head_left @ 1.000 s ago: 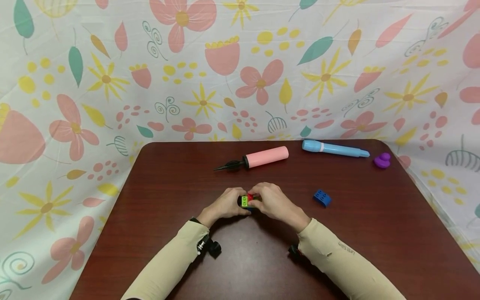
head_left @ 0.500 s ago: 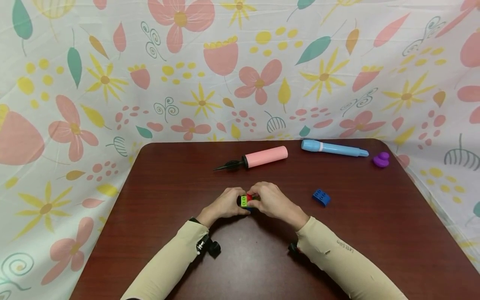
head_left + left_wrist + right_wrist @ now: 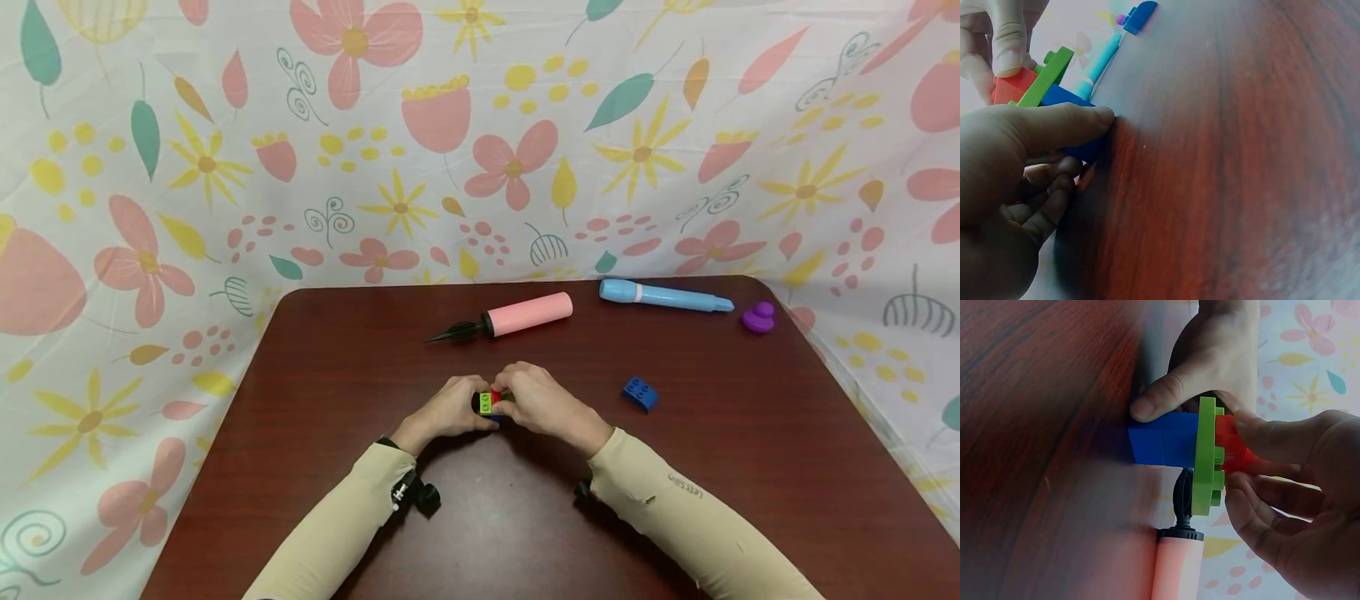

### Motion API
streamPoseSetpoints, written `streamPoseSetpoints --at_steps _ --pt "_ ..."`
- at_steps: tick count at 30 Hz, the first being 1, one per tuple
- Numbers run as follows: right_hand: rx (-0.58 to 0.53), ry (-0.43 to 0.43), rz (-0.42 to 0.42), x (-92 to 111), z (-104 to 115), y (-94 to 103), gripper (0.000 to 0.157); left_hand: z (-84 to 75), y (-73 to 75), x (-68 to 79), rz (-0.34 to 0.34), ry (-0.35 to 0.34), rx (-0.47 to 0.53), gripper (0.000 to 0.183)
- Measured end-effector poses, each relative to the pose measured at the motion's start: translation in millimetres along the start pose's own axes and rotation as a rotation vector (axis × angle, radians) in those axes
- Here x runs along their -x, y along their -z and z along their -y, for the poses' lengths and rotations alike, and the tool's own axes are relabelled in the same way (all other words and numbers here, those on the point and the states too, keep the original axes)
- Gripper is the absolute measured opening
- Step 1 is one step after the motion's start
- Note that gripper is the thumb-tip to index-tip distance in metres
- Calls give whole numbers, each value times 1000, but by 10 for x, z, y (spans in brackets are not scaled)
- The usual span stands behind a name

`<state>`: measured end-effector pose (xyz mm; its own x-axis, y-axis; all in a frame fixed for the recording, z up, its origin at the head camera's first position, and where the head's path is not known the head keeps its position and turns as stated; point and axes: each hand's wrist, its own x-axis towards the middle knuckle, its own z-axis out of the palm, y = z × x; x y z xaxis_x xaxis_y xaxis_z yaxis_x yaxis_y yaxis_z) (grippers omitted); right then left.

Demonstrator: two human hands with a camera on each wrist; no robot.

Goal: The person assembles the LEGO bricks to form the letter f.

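- Sitting between the fingertips of the left hand [image 3: 450, 408] and right hand [image 3: 542, 402], a red brick [image 3: 1227, 442] tops a green studded plate [image 3: 1205, 464], with a blue block [image 3: 1163, 439] beneath.
- Thumb and fingers of the right hand pinch the red brick.
- Left thumb and fingers grip the blue block, thumb on its near side; I cannot tell whether its base touches the wooden table [image 3: 360, 358] under the fingers.
- Right of the right hand's fingers, a loose blue curved brick [image 3: 640, 394] lies studs up.
- Beyond the fingers, a pink balloon pump [image 3: 529, 315] with black nozzle.
- Farther off, to their right, a light-blue pen-shaped tube [image 3: 665, 296], then a small purple toy [image 3: 758, 317].
- Behind hangs a flower-patterned cloth [image 3: 300, 158].
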<state>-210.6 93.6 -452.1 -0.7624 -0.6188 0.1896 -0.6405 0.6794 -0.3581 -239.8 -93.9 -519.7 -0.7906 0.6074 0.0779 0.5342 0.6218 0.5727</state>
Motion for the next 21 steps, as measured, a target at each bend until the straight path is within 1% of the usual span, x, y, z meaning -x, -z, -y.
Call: streamPoseSetpoints --at_steps 8,16,21 --pt "14 11 14 -6 -1 10 21 -6 -2 8 4 4 12 41" --pt "-60 -49 52 -28 -26 37 22 -12 5 7 11 20 33 37" --pt "-48 -25 42 -32 -32 41 23 -9 5 3 0 15 17 37"
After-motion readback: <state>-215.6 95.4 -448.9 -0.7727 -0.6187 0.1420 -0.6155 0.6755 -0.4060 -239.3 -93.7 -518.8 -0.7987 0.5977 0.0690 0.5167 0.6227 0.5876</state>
